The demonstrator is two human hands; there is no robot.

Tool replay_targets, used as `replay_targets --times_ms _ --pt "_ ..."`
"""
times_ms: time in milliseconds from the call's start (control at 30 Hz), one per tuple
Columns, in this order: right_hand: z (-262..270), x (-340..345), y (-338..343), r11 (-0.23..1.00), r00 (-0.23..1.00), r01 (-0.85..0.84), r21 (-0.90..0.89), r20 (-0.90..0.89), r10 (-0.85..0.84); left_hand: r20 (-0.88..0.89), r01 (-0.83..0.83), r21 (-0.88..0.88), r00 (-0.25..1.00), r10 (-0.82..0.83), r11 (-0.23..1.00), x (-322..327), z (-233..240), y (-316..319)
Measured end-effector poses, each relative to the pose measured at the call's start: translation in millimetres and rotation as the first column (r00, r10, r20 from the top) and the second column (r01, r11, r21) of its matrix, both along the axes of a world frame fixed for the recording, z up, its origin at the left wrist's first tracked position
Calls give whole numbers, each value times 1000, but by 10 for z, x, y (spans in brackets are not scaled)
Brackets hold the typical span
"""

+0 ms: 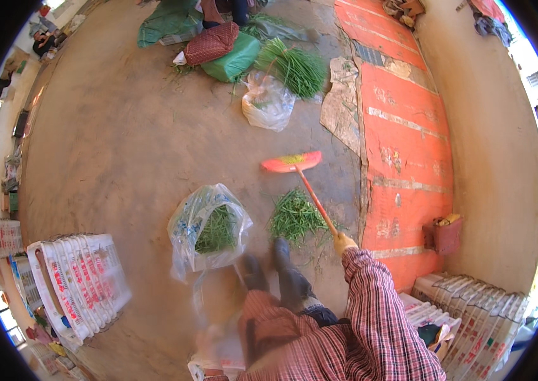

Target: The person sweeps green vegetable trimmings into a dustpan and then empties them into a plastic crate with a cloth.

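Observation:
My right hand (344, 243), in a pale yellowish glove, grips the handle of a broom (315, 197) with a pink-orange head. The broom head is off the near pile, on or just above the floor beyond a heap of cut green stalks (296, 215). Left of that heap, a clear plastic bag (181, 240) stands with its mouth open and green trimmings (216, 231) inside. My left hand (209, 345) is low in the view and blurred, beside a white plastic item (231, 358); whether it holds anything cannot be told.
Stacked white plastic crates (76, 281) stand at left, more crates (469, 324) at lower right. Ahead lie a bundle of long green stalks (295, 69), a tied plastic bag (269, 107) and a green sack (235, 57), near another person's legs (239, 12). An orange mat (407, 157) runs along the right wall.

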State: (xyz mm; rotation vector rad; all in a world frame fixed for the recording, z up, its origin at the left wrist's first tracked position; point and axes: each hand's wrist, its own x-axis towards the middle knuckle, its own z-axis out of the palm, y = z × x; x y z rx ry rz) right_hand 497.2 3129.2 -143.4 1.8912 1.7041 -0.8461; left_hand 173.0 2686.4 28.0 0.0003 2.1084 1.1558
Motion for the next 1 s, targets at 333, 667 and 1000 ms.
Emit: replay_targets --times_ms 333,667,1000 --pt "1157 934 -1552 965 988 111 -238 135 -80 234 132 85 961 -149 988 -556 -198 413" --pt "330 1303 -2005 575 884 -468 671 347 314 150 339 -7 930 -334 941 -758 851 952" --pt "822 460 -1843 922 944 324 212 -6 -330 -323 574 -42 766 -555 818 -793 913 1052"
